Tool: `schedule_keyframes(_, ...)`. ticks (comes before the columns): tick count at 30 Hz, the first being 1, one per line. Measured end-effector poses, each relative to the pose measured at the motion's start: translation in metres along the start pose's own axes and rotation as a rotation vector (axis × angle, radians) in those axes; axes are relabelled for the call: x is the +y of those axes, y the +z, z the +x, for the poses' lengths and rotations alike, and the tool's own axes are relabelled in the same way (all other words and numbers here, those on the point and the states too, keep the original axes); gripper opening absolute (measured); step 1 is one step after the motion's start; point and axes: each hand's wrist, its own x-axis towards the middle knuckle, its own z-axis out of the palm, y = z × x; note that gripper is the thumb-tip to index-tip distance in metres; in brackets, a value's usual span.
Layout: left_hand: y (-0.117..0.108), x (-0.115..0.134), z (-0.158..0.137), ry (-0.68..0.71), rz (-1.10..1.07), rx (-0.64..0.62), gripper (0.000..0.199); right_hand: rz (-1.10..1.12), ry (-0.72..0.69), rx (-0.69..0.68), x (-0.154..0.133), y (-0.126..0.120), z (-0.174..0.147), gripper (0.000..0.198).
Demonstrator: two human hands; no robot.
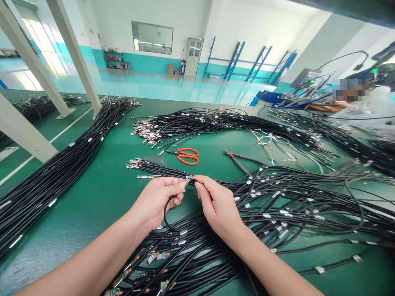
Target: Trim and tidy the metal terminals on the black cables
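Observation:
My left hand [163, 197] pinches a black cable [166, 213] close to its end, and the cable loops down below the fingers. A small metal connector [189, 179] at that cable end shows between my two hands. My right hand [217, 201] is closed, with thumb and forefinger on the connector's far side; its fingertips partly cover it. Just beyond the hands lies a small row of black cables [154, 166] with metal plug ends pointing left. Under my forearms spreads a loose heap of cables [197, 242], some with bare connector boards and orange wire ends.
Orange-handled scissors [188, 156] and grey-handled cutting pliers [239, 158] lie beyond my hands on the green table [117, 172]. Large cable bundles lie at left [77, 152] and at the back [210, 121]. Stripped wires [271, 144] are at right. A blurred person [352, 90] is at far right.

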Motion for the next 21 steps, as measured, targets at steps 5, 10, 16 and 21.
schedule_keyframes(5, 0.004, 0.0, -0.003, -0.003, -0.08, 0.011, 0.003, 0.103, 0.117, 0.059, -0.005, -0.007, 0.002, 0.025)
schedule_keyframes(10, 0.006, 0.001, -0.004, 0.037, -0.145, 0.03, 0.003, 0.075, 0.073, 0.086, -0.003, -0.01, 0.004, 0.025)
schedule_keyframes(16, 0.01, 0.004, -0.008, 0.008, -0.235, -0.003, 0.006, -0.014, -0.09, 0.115, 0.0, -0.002, 0.001, 0.028)
schedule_keyframes(21, 0.012, 0.003, -0.011, -0.018, -0.307, -0.022, 0.01, -0.151, -0.163, 0.113, 0.0, 0.0, 0.0, 0.037)
